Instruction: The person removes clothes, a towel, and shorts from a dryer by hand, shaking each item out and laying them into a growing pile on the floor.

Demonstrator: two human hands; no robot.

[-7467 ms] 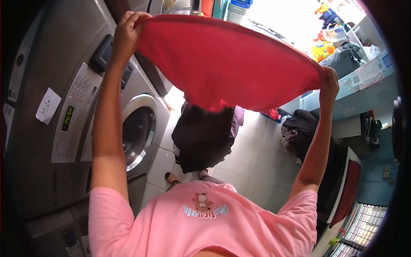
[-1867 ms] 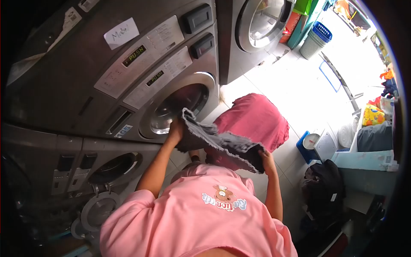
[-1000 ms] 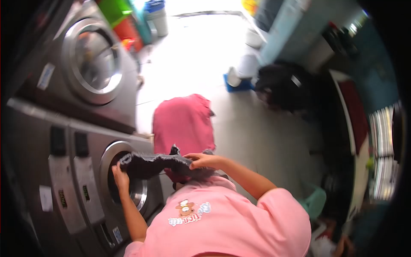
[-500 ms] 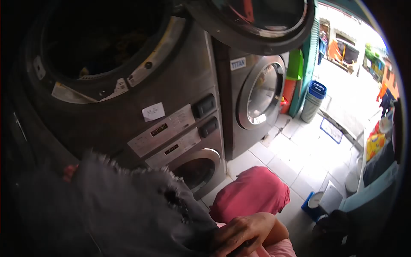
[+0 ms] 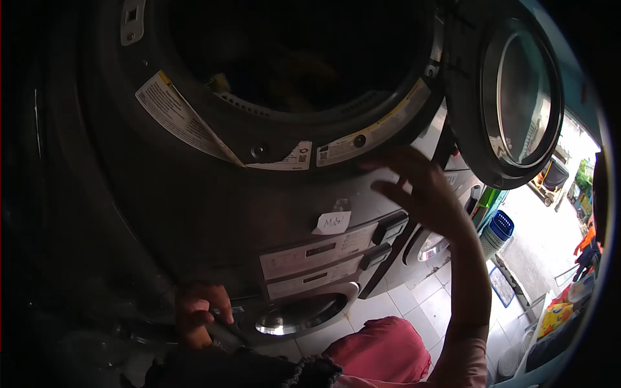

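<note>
My right hand (image 5: 420, 187) is raised in front of the dryer, below its round opening (image 5: 304, 52), fingers apart and holding nothing. Lower left, my left hand (image 5: 202, 307) hangs with loosely bent fingers, seemingly empty, close to the machine front. Just below it, a dark frayed garment (image 5: 252, 368) lies at the bottom edge, mostly cut off. The dryer door (image 5: 479, 97) is swung out to the right. Inside the dark drum, a small yellowish bit of cloth (image 5: 220, 83) shows; the rest is too dark to make out.
A paper note (image 5: 333, 223) sticks above two control panels (image 5: 317, 251). A lower round door (image 5: 304, 317) is beneath. Red cloth (image 5: 381, 349) bulges over the tiled floor (image 5: 420, 304). Blue and grey baskets (image 5: 499, 226) stand by the bright doorway.
My right hand has let go of the dark garment and risen toward the dryer opening. The garment has dropped lower, uncovering my left hand. The view has turned toward the dryer.
</note>
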